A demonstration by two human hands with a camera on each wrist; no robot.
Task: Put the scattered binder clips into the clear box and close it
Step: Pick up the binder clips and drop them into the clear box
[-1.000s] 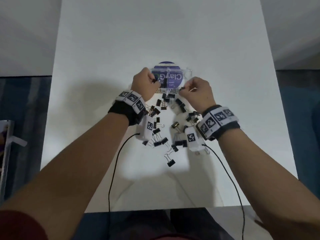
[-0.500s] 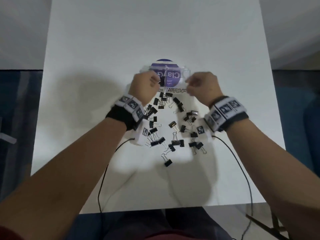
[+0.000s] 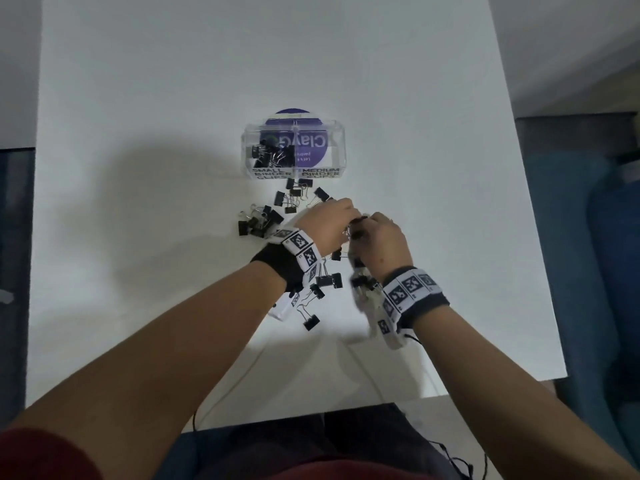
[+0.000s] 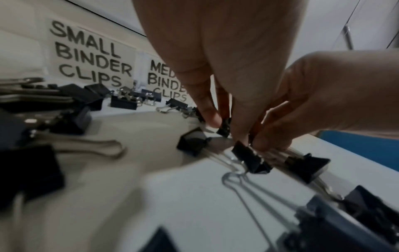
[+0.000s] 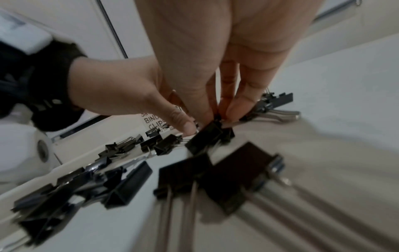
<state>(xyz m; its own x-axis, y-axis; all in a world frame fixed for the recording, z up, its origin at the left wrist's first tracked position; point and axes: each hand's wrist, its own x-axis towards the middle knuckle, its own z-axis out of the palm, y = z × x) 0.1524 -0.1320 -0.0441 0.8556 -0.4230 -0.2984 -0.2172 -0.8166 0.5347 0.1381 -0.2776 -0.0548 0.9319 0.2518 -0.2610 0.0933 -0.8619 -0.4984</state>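
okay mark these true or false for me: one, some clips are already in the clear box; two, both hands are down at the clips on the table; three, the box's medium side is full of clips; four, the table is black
1. Some binder clips already lie in the clear box. True.
2. The left hand and right hand both work at the scattered clips. True.
3. The medium side is full. False: the clips sit on the side labelled small; no clips show on the other.
4. The table is black. False: it is white.

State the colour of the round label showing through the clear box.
Purple with white lettering, on the round label seen through the clear plastic box; clearest in the head view.
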